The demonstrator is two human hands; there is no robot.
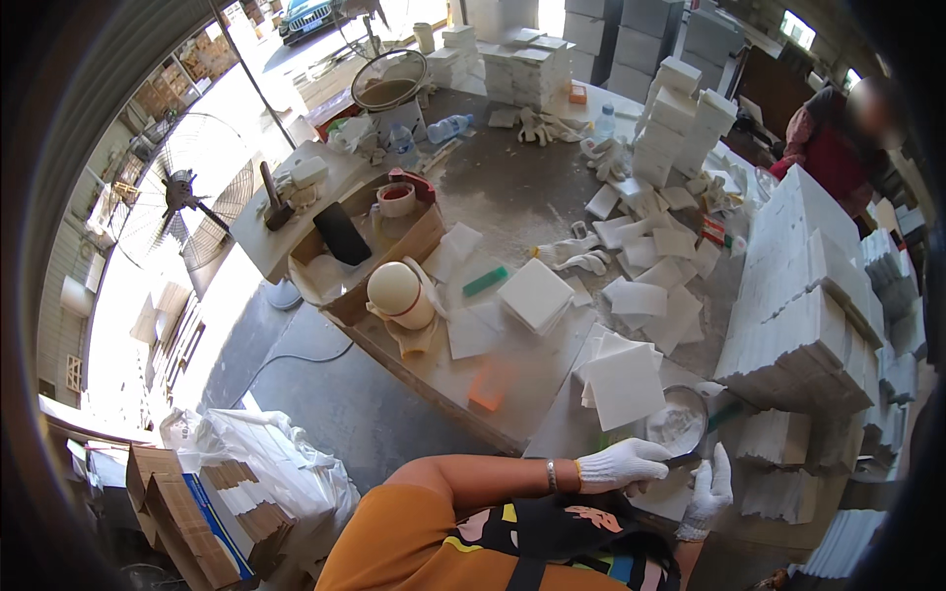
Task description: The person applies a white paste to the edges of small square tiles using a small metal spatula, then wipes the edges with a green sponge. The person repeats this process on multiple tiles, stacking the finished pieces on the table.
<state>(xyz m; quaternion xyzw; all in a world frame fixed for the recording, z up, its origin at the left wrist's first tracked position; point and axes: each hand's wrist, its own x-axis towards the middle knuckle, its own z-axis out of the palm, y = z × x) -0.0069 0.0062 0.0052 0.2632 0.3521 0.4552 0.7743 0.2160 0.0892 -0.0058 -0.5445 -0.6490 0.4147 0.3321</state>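
One bowl sits on the tabletop, with white stuff in it. The left hand, in a white glove, is on the bowl's near left side. Its fingers are bent (I cannot tell if they hold anything, or if they touch the bowl). The right hand, gloved too, is on the bowl's near side, a bit to the right, with its fingers up and apart.

A messy pile of white squares lies just past the bowl, to its left. A green strip is just right of the bowl. Well left of the bowl is an orange block. Big white stacks rise past the bowl on its right, and another person in red is farther that way.
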